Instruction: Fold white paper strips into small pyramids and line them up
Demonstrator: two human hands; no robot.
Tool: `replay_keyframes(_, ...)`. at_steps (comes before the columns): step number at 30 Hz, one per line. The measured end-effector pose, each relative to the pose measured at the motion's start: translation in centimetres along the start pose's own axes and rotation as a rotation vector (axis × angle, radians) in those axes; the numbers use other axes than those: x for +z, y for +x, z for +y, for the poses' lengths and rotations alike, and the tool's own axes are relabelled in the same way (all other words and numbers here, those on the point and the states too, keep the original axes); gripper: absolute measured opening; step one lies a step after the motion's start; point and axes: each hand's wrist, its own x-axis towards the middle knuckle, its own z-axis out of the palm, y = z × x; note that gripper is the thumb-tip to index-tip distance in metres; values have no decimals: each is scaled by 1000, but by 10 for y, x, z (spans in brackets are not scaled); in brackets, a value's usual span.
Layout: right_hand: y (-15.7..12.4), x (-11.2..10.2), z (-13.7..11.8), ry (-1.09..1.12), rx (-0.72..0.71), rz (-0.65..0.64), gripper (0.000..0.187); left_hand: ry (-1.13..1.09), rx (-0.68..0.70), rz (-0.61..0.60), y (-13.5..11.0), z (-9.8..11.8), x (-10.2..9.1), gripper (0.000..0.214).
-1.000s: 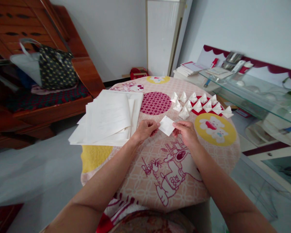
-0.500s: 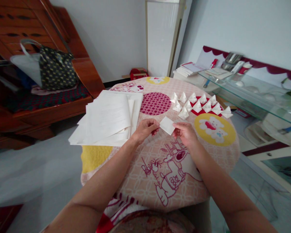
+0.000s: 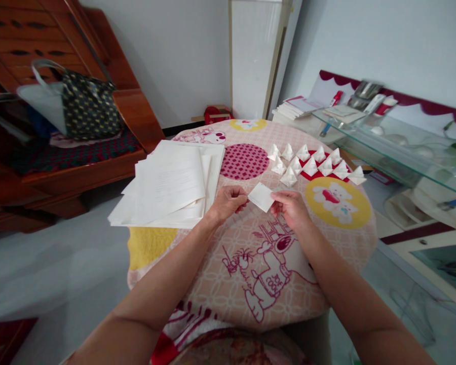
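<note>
A small folded square of white paper [image 3: 261,196] is held just above the patterned tablecloth. My right hand [image 3: 290,207] pinches its right corner between thumb and fingers. At the left corner, my left hand [image 3: 231,202] is closed with thumb against forefinger, its fingertips at the paper's edge. Beyond my hands stand several folded white paper shapes [image 3: 310,166] with pointed tips, grouped at the right far side of the table. To the left of my left hand lies a stack of white paper sheets [image 3: 171,185], the top one with faint print.
The round table wears a pink cloth [image 3: 220,284] with cartoon figures. A glass shelf unit [image 3: 399,157] stands close on the right, holding books [image 3: 297,107] and metal pots. On the left, a wooden bench [image 3: 133,111] carries a dark patterned bag [image 3: 89,104].
The paper square has turned slightly and shifted a little left between my hands. Otherwise both hands stay in nearly the same place, and the view has moved only slightly.
</note>
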Motion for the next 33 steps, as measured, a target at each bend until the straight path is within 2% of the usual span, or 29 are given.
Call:
replay_keyframes(3, 1, 0, 0, 16, -24, 22, 31, -69, -38, -15, 0, 0, -1, 26)
replay_keyframes(7, 1, -1, -1, 11, -56, 46, 31, -172, -146, -57, 3, -3, -3, 63)
replay_keyframes(9, 0, -1, -2, -10, -69, 34, 32, -185, -173, -86, 3, -5, -2, 70)
replay_keyframes(16, -2, 4, 1, -84, -105, -21, 37, -69, -150, -214, 3, -15, 10, 43)
replay_keyframes(20, 0, 0, 2, -153, -157, -10, 35, -15, -64, -163, 6, -17, 7, 36)
replay_keyframes(23, 1, -7, 0, -330, -320, 33, 30, 96, 125, 40, 7, -13, 1, 40)
replay_keyframes(26, 0, -12, -4, -627, -610, 65, 28, 210, 241, 223, 4, -6, -2, 35)
replay_keyframes(29, -5, -10, -6, -970, -870, 61, 28, 292, 325, 259, -3, 0, -1, 22)
replay_keyframes(31, -10, -6, -4, -1196, -970, 21, 30, 350, 396, 249, -7, 3, 1, 15)
replay_keyframes(33, -15, 1, -2, -1398, -1021, -74, 31, 390, 462, 207, -9, 5, 1, 14)
